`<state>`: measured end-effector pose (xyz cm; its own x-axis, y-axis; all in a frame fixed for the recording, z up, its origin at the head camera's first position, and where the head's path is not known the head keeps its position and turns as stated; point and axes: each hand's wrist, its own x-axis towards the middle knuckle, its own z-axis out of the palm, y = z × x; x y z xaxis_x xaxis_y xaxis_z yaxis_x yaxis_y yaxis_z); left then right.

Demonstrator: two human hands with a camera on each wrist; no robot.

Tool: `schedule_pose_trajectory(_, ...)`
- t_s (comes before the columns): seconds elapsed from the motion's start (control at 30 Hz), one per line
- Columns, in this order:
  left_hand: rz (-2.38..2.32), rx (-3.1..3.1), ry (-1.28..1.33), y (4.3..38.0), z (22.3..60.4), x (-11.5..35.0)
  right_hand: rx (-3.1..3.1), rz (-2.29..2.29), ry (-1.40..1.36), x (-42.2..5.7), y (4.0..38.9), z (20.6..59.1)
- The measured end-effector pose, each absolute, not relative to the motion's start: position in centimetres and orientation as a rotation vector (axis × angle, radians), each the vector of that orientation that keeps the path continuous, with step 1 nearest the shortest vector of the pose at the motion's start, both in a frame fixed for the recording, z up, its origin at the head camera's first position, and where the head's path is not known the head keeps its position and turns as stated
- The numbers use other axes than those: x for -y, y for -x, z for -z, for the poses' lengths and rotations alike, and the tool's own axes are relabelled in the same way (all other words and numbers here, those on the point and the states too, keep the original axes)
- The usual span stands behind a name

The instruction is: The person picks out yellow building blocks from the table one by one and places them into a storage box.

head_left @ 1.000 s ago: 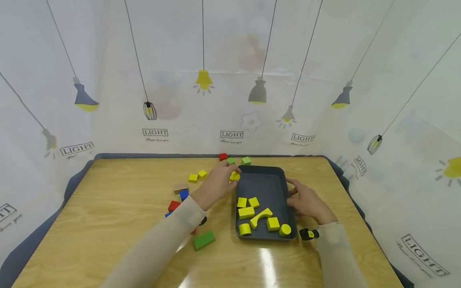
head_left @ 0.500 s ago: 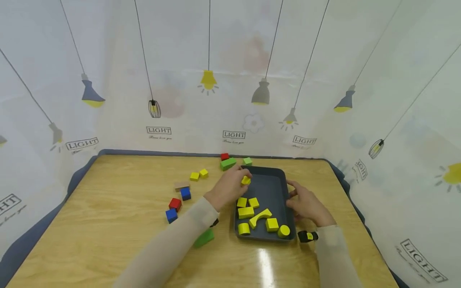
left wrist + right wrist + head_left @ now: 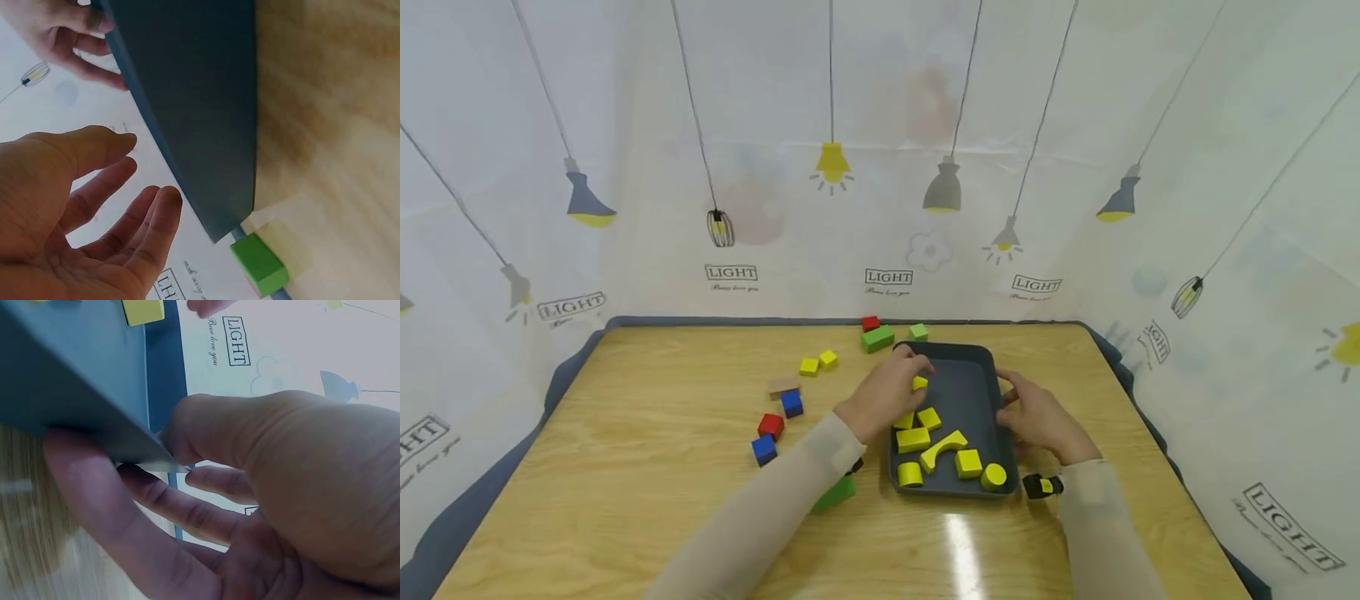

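My left hand [image 3: 887, 392] is above the left side of a dark grey tray [image 3: 958, 375]. In the left wrist view its thumb and fingers [image 3: 100, 147] are parted, with nothing between them. Just beside the fingertips, in the head view, a yellow block [image 3: 919, 383] is in the tray, partly hidden by the hand. Along the tray's right edge my right hand [image 3: 1043, 421] holds the rim, thumb over it and fingers against the outer wall in the right wrist view. Several yellow blocks fill the near half, including an arch [image 3: 943, 451] and a cylinder [image 3: 993, 476].
Left of the tray lie two yellow cubes [image 3: 818, 362], a plain wooden block [image 3: 784, 387], blue cubes [image 3: 792, 403] and a red cube [image 3: 771, 426]. A green block [image 3: 833, 494] is partly behind the left forearm. Green [image 3: 877, 338] and red [image 3: 870, 322] blocks stand at the back edge.
My left hand has carried a yellow block from the table rightward over the tray's rim and let it go inside. The right hand stays on the tray's edge.
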<state>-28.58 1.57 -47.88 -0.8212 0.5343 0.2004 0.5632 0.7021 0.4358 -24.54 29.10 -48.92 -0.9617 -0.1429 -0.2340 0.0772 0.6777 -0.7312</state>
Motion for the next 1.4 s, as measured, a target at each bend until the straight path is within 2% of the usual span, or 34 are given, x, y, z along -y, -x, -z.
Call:
schedule_pose_trajectory(0.4, 0.788, 2.853, 0.813, 29.7, 47.6, 1.3, -2.594, 1.186, 0.052, -29.4, 24.5, 48.8)
schedule_pose_trajectory(1.1, 0.610, 2.929, 0.567, 32.4, 48.0, 9.8, -2.589, 1.187, 0.067, -29.3, 24.7, 48.7)
schedule_pose_trajectory(1.4, 0.568, 2.998, 0.554, 33.2, 48.1, 11.2, -2.582, 1.186, 0.025, -29.2, 24.6, 48.6)
